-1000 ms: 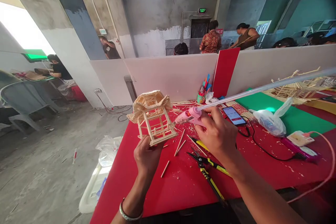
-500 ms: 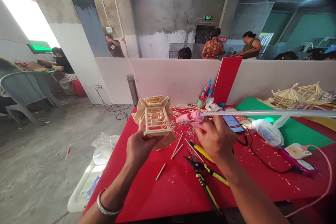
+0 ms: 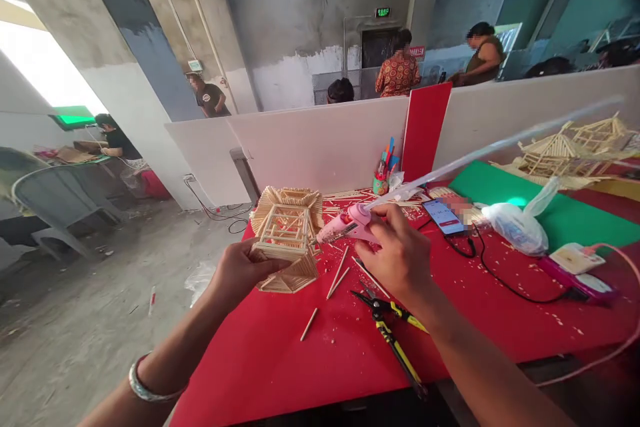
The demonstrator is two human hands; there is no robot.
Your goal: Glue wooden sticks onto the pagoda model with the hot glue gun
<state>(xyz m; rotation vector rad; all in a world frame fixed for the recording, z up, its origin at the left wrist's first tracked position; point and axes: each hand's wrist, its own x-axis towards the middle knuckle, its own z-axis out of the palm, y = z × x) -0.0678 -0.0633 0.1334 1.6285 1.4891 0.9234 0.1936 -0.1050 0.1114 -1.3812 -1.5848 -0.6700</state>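
My left hand (image 3: 245,271) is closed on the lower edge of a small pavilion model made of thin wooden sticks (image 3: 286,223), held tilted above the table's left side. In my right hand (image 3: 397,250) is a pink hot glue gun (image 3: 350,225), with a long clear glue stick (image 3: 450,163) sticking out of its back. The gun's nozzle is at the model's right side; whether it touches cannot be made out. Below my hands lie pliers with yellow and black handles (image 3: 393,340) and a few loose wooden sticks (image 3: 309,324).
Scraps litter the red table (image 3: 280,367). At the right are a phone (image 3: 444,216), a plastic bag (image 3: 517,227), a power adapter with cables (image 3: 575,260) and more stick models (image 3: 555,150). A pen cup (image 3: 381,183) stands by the white partition (image 3: 320,147). People are beyond it.
The view has shifted and tilted. The model leans further, showing more of its underside, and the glue gun has turned so its glue stick now slants upward to the right.
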